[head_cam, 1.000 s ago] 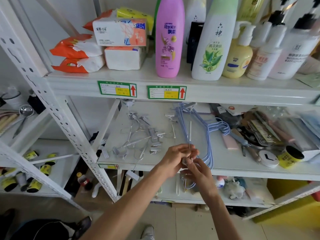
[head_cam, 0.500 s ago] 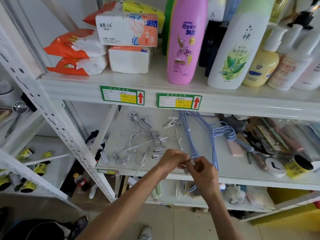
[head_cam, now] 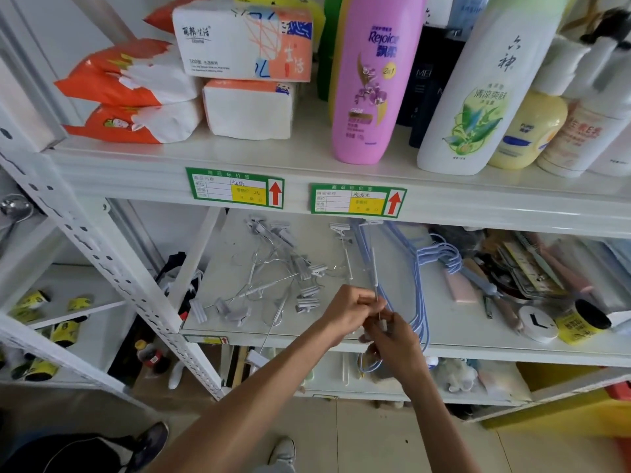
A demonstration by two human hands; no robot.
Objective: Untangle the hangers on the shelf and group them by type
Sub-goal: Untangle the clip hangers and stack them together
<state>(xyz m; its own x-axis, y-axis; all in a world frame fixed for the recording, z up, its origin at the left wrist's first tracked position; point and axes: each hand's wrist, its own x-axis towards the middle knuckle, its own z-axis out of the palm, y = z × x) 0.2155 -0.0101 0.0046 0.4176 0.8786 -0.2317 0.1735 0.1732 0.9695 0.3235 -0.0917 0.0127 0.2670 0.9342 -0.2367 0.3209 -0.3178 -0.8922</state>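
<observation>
1. Presently, both hands work at the front edge of the middle shelf (head_cam: 471, 336); the left hand (head_cam: 348, 310) pinches a thin clip hanger (head_cam: 374, 268) by its rod; the right hand (head_cam: 396, 343) grips the same rod lower down, near its white end piece.
2. Its far end lies over the stack of blue hangers (head_cam: 421, 312); a sideways pull could snag there and drag the stack off the shelf; one blue loop appears to hang below the edge already.
3. The tangled pile of clip hangers (head_cam: 273, 285) lies near, to the left; a careless set-down there would likely re-tangle the freed piece.
4. Twisting force may bend the thin rod.
</observation>
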